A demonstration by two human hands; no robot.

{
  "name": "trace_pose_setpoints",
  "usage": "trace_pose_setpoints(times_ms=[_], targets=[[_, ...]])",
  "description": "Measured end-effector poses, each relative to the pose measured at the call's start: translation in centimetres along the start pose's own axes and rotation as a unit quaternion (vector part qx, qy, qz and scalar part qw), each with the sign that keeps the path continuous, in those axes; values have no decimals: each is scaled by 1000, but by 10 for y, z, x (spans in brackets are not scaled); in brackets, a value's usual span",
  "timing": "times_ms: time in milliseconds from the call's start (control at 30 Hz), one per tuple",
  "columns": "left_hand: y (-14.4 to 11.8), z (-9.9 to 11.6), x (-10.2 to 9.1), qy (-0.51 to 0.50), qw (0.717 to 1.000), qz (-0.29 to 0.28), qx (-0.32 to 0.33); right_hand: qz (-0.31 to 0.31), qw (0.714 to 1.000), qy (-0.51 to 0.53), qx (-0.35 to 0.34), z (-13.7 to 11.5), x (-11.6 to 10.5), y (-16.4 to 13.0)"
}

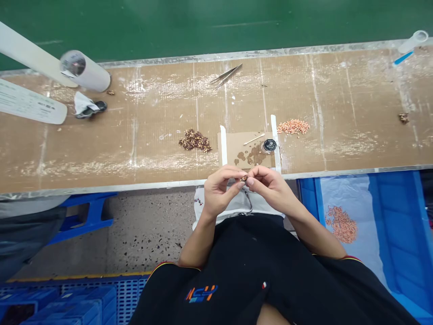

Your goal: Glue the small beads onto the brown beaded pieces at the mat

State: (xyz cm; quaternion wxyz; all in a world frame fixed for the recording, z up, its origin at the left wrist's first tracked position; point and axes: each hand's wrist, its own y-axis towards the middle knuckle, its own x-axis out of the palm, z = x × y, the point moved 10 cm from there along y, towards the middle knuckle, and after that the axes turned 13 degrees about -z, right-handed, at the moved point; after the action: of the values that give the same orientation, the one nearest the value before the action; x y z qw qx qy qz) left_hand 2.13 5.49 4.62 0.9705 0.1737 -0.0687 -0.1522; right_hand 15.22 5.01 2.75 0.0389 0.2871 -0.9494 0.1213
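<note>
The long workbench [101, 149] runs from nine o'clock to three o'clock across the view, its worn brown top likely serving as a staging surface for loose parts. At four o'clock sits a blue bin [399, 225] lined with plastic, holding a heap of copper-coloured pieces [341, 223], probably set low at the person's side so it stays within arm's reach. A white tube [86, 70] lies at ten o'clock. Just above the hands, a taped-down cardboard pad [248, 149] carries brown stains and a small black pot [269, 145], placed dead ahead, seemingly for quick dipping. A dark pile of parts [195, 140] lies at eleven o'clock of the hands, an orange pile [293, 127] at one o'clock, and tweezers [226, 75] rest at twelve o'clock, far back.

The left hand [218, 189] and right hand [270, 185] meet at the bench edge, fingertips pinched narrowly together on a tiny brown component [244, 178]. It sits right between the two grips, at three o'clock of the left fingertips and nine o'clock of the right.
</note>
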Motion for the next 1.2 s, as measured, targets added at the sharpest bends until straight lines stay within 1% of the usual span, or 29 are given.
trace_pose_setpoints(times_ms=[67, 167, 333, 533, 733, 967, 1200], targets=[[-1, 2, 2, -7, 1000, -5, -14, 17, 1000, -18, -4, -1, -5, -1], [-3, 2, 0, -9, 999, 3, -47, 34, 998, -44, -10, -2, -8, -3], [-4, -4, -2, -42, 996, 6, -72, 40, 996, -73, -24, -9, -8, -4], [-4, -8, -1, -78, 994, 10, -81, 27, 995, -96, -29, -15, -3, -6], [-3, -5, 0, -96, 992, 21, -84, 38, 992, -112, -35, -20, -9, -6], [-4, -4, -1, -69, 994, 20, -86, 33, 992, -115, -25, -18, -10, -5], [-2, -7, 2, -56, 993, -2, -106, 26, 991, -131, -32, -18, -10, -7]])
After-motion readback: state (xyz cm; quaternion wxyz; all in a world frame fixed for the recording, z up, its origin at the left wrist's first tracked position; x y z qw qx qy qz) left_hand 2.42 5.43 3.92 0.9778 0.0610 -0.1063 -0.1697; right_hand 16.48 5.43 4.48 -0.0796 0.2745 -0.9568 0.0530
